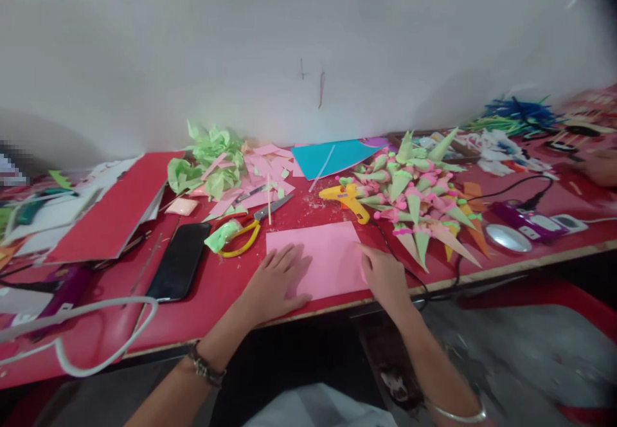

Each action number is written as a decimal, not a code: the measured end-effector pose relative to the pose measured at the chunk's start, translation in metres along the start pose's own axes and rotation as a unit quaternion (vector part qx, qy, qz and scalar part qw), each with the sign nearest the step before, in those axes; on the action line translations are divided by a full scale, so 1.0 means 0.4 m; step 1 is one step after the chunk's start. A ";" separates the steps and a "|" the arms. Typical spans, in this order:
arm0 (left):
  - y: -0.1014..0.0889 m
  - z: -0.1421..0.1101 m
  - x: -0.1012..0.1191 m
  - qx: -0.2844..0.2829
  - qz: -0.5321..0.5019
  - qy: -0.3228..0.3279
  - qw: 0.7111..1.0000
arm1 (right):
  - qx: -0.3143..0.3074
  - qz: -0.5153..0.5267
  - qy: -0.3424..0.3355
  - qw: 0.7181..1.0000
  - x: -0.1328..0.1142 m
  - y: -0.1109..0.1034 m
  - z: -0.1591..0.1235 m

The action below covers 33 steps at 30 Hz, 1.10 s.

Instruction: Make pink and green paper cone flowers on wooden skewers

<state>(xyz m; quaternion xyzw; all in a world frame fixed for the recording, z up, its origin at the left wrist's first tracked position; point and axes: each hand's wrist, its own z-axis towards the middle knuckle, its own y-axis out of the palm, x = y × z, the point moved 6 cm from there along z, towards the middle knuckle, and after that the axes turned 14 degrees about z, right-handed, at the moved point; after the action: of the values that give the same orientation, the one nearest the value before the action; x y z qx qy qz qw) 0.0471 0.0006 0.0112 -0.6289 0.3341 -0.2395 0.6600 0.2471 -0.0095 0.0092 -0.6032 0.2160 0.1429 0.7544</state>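
A pink sheet of paper [332, 253] lies at the front edge of the red table. My left hand [277, 282] rests flat on its left part, fingers spread. At the sheet's right edge, my right hand [383, 276] is closed with its fingers bent, gripping the paper there; the thumb is partly hidden. Just behind the sheet are yellow-handled scissors [248, 234] and a yellow hot glue gun [349, 200]. A small green bundle [223, 236] lies against the scissors' handles.
A black phone [179, 263] lies left of the sheet. Green and pink paper cones [414, 189] pile up at right, near a purple power strip [527, 221]. Pink scraps [270, 160], green crumpled paper [216, 157] and a blue sheet [332, 157] lie behind. Another person's hand [600, 168] shows far right.
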 end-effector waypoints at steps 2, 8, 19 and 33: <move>-0.011 0.010 0.013 0.013 0.006 -0.010 1.000 | -0.006 -0.002 0.003 1.000 0.002 0.001 0.003; -0.028 0.071 0.105 0.070 0.012 0.038 0.997 | -0.015 -0.005 0.005 1.000 0.001 0.005 0.003; 0.002 0.101 0.125 0.029 -0.043 0.039 0.998 | -0.009 -0.034 0.006 0.999 -0.009 0.009 0.001; 0.016 -0.007 0.010 -0.005 -0.003 0.018 1.000 | -0.009 -0.118 -0.028 0.993 -0.028 -0.007 0.001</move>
<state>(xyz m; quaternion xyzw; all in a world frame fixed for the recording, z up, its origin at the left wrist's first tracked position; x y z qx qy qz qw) 0.0468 -0.0036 0.0042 -0.6290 0.3452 -0.2505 0.6500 0.2388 -0.0094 0.0172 -0.6271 0.1210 0.0712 0.7662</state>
